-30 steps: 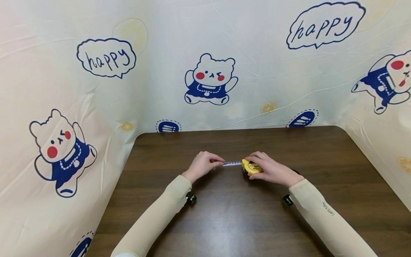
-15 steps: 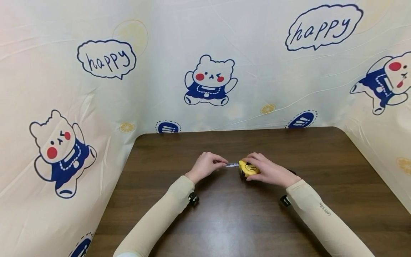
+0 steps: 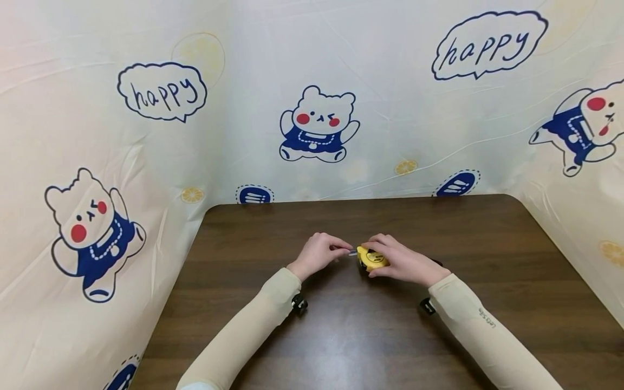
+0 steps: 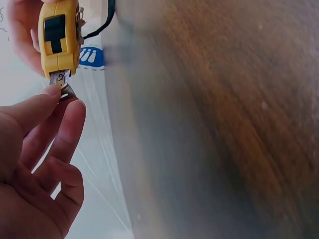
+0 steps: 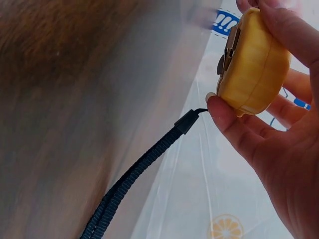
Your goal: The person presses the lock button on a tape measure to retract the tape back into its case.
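Note:
My right hand (image 3: 400,261) grips a yellow tape measure (image 3: 372,259) over the middle of the dark wooden table. Seen from the right wrist, the yellow case (image 5: 256,64) sits between thumb and fingers, and a black wrist strap (image 5: 139,164) trails from it. My left hand (image 3: 319,254) pinches the metal end hook (image 4: 66,93) of the blade between thumb and fingers. Only a short piece of the white blade (image 4: 60,77) shows between the hook and the case in the left wrist view. A black sliding lock (image 4: 55,34) is visible on the case.
The brown wooden table (image 3: 341,336) has rounded far corners. A pale curtain (image 3: 390,65) printed with bears and the word "happy" surrounds it on the back and both sides. A black wrist camera (image 3: 299,304) is strapped below the left sleeve.
Both hands have come closer together, the left moving right and the right moving left. The exposed blade between them has shortened to a small stub. The view has tilted slightly.

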Demonstrator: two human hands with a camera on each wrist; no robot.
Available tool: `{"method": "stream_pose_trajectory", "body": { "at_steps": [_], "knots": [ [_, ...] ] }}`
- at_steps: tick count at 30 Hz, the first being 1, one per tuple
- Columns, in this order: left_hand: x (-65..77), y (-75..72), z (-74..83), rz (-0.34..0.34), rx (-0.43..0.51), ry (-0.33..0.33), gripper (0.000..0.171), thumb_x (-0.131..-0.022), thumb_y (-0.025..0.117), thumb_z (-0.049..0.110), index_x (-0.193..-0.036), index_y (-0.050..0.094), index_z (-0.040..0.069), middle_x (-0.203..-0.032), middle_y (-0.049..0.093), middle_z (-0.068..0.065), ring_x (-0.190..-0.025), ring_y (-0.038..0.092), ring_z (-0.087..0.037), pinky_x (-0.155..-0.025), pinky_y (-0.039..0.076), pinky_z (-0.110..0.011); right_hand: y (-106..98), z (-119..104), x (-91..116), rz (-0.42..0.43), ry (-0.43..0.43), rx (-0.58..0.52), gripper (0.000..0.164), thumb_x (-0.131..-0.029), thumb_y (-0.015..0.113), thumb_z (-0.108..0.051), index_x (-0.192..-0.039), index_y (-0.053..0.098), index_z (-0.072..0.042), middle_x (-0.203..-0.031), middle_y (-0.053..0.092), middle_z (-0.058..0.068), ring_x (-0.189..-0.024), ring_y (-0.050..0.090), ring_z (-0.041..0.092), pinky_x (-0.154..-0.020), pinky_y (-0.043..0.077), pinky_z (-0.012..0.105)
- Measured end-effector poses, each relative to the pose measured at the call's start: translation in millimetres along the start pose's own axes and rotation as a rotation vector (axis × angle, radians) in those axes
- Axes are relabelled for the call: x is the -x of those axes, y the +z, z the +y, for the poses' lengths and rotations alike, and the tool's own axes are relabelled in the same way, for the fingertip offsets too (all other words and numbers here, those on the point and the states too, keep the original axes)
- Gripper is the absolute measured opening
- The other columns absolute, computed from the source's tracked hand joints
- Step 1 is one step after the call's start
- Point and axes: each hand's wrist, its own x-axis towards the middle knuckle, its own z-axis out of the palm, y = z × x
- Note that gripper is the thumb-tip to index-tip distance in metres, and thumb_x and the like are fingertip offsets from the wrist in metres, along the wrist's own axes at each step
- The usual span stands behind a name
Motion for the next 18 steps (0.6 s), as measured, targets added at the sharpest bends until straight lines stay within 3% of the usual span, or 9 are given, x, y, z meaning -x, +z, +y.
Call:
{"method": "stream_pose_trajectory", "body": {
  "at_steps": [8,11,13,16,18],
  "knots": [
    [-1.1,3.5,1.3,-0.01,-0.015,0.024,0.017,-0.099,0.073,0.02,-0.113,0.083,0.016,-0.097,0.08,-0.006,-0.068,0.072,-0.023,-0.056,0.049,-0.021,4.5,-0.1,-1.8,-0.005,-0.027,0.005,0.062,-0.091,0.083,-0.032,-0.145,0.059,-0.01,-0.134,0.054,0.005,-0.118,0.051,0.02,-0.1,0.052,0.043],
    [-1.6,4.3,1.3,-0.007,-0.024,0.03,0.018,-0.099,0.074,0.021,-0.113,0.083,0.016,-0.095,0.08,-0.005,-0.066,0.072,-0.022,-0.058,0.052,-0.025,5.0,-0.4,-2.3,-0.001,-0.036,0.01,0.063,-0.091,0.083,-0.032,-0.144,0.059,-0.01,-0.135,0.055,0.005,-0.119,0.051,0.02,-0.1,0.052,0.043],
    [-1.7,4.7,1.7,-0.006,-0.027,0.03,0.018,-0.098,0.074,0.021,-0.113,0.083,0.016,-0.093,0.08,-0.004,-0.066,0.072,-0.021,-0.065,0.057,-0.032,5.4,-0.6,-2.8,0.001,-0.042,0.011,0.063,-0.09,0.084,-0.031,-0.144,0.059,-0.01,-0.134,0.055,0.005,-0.119,0.051,0.02,-0.1,0.052,0.043],
    [-1.8,5.6,1.9,-0.005,-0.034,0.028,0.019,-0.098,0.074,0.022,-0.114,0.083,0.016,-0.089,0.08,-0.005,-0.064,0.072,-0.02,-0.092,0.056,-0.048,6.1,-1.0,-3.4,-0.003,-0.049,0.005,0.063,-0.09,0.084,-0.029,-0.144,0.059,-0.009,-0.135,0.055,0.005,-0.119,0.051,0.02,-0.1,0.052,0.044],
    [-1.6,6.5,1.8,-0.008,-0.037,0.025,0.019,-0.098,0.074,0.022,-0.114,0.083,0.016,-0.087,0.08,-0.005,-0.064,0.072,-0.019,-0.094,0.054,-0.051,6.8,-0.6,-3.6,-0.01,-0.047,0.007,0.063,-0.091,0.084,-0.029,-0.145,0.059,-0.009,-0.135,0.055,0.005,-0.12,0.051,0.02,-0.1,0.051,0.044]
  ]
}}
